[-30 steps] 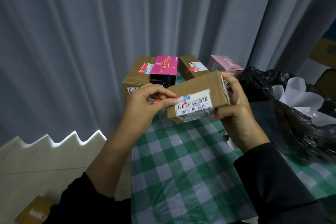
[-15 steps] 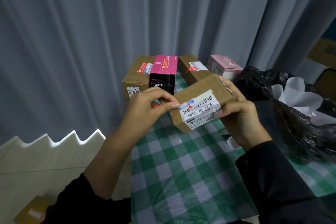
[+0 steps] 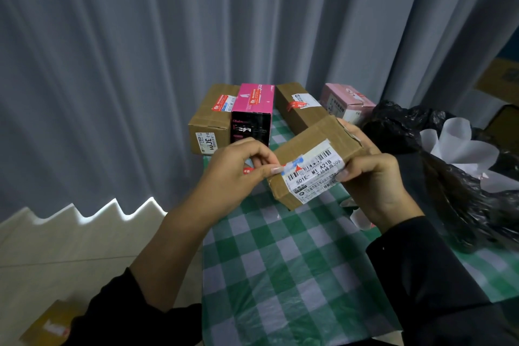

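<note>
A small brown cardboard parcel [image 3: 310,146] with a white barcode label [image 3: 316,170] is held tilted above the green checked tablecloth [image 3: 280,261]. My right hand [image 3: 373,177] grips its right end, thumb on the label's edge. My left hand [image 3: 236,168] pinches at the label's left corner on the parcel's left end, thumb and forefinger together. Something small and red shows under its fingers.
Several parcels stand at the table's far end: a brown box [image 3: 210,121], a pink and black box [image 3: 254,115], another brown box [image 3: 297,107], a pale pink box [image 3: 345,102]. A black plastic bag [image 3: 463,199] with white paper fills the right. Grey curtains hang behind.
The parcel has tilted, its right end rising and its label turning more towards me. It has also dropped slightly. My left fingers stay pinched at the label's left corner.
</note>
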